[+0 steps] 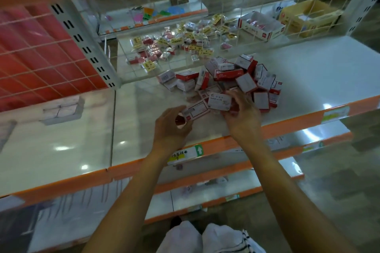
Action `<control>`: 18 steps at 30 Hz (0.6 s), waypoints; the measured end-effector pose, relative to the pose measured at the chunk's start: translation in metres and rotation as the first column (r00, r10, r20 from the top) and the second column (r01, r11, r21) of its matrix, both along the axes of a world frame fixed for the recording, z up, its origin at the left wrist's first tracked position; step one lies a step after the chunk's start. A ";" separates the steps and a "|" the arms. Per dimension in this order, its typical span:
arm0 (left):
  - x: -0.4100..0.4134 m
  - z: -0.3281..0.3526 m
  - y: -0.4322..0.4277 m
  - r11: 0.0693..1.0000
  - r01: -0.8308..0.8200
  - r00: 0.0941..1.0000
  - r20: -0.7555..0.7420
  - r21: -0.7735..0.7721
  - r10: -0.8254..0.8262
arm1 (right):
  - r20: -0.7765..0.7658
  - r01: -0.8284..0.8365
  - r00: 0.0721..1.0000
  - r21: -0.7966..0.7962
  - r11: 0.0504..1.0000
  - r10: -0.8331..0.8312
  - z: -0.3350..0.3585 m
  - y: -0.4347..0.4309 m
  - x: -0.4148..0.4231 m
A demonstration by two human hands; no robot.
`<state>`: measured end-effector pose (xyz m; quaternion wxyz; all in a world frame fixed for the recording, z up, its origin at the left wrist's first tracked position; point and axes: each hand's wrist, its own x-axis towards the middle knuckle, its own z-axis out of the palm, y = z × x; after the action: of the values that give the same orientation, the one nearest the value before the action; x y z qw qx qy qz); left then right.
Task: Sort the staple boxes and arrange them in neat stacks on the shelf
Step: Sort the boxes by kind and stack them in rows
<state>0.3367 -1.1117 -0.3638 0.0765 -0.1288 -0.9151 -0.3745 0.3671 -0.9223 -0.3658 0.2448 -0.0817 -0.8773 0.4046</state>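
A loose heap of red-and-white staple boxes lies jumbled on the white shelf, right of centre. My left hand grips one flat staple box by its near end, just in front of the heap. My right hand holds another box, white face up, at the heap's near edge. The two held boxes sit side by side, nearly touching.
A wire mesh back panel stands behind the heap; beyond it lie several small packets with yellow tags and open cartons. A small stack of white boxes sits far left. The orange shelf edge runs below my hands.
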 end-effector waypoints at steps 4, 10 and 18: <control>0.012 0.001 -0.026 0.995 -0.064 0.998 0.021 0.073 0.063 | 0.047 -0.091 0.994 -0.057 0.994 0.094 0.002 -0.021 -0.005; 0.022 0.003 -0.085 0.985 -0.139 0.990 0.003 0.106 0.139 | 0.079 -0.200 0.975 -0.102 0.974 0.208 0.006 -0.066 -0.011; 0.042 0.012 -0.171 0.966 -0.248 0.969 0.040 0.075 0.245 | 0.156 -0.293 0.939 -0.102 0.951 0.306 0.009 -0.153 -0.006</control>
<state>0.3789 -1.2829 -0.3522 0.1136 -0.0052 -0.9095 -0.3998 0.3607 -1.0755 -0.3563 0.1012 0.0092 -0.8809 0.4624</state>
